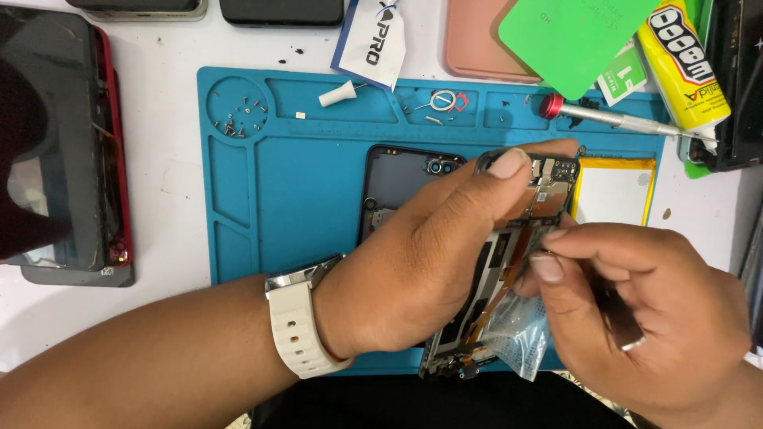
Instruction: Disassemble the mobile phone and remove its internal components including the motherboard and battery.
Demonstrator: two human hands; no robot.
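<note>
Teal silicone repair mat (294, 183) fills the middle of a white tabletop (171, 171), and on it the work is under way. Left hand (429, 254), with a white watch (300, 326) at the wrist, has its grip clamped around the opened phone frame (524, 214), thumb pressed at the frame's upper edge, holding it tilted just above the mat. Right hand (636, 310), coming in from 4 o'clock, has thumb and forefinger pinched together on something small at the frame's right edge; what it pinches I cannot tell. A clear plastic film (520, 342) hangs under the frame at 6 o'clock. Just behind, at 11 o'clock from the hands, a dark back cover (397, 183) lies flat on the mat. Loose screws (234, 119) sit in the mat's round tray at 10 o'clock. At 2 o'clock a red-capped screwdriver (604, 115) lies beside a yellow glue tube (687, 67). A white battery-like slab (612, 191) rests at 3 o'clock. Far off at 9 o'clock, a red-edged phone (63, 143) lies on the tabletop.
</note>
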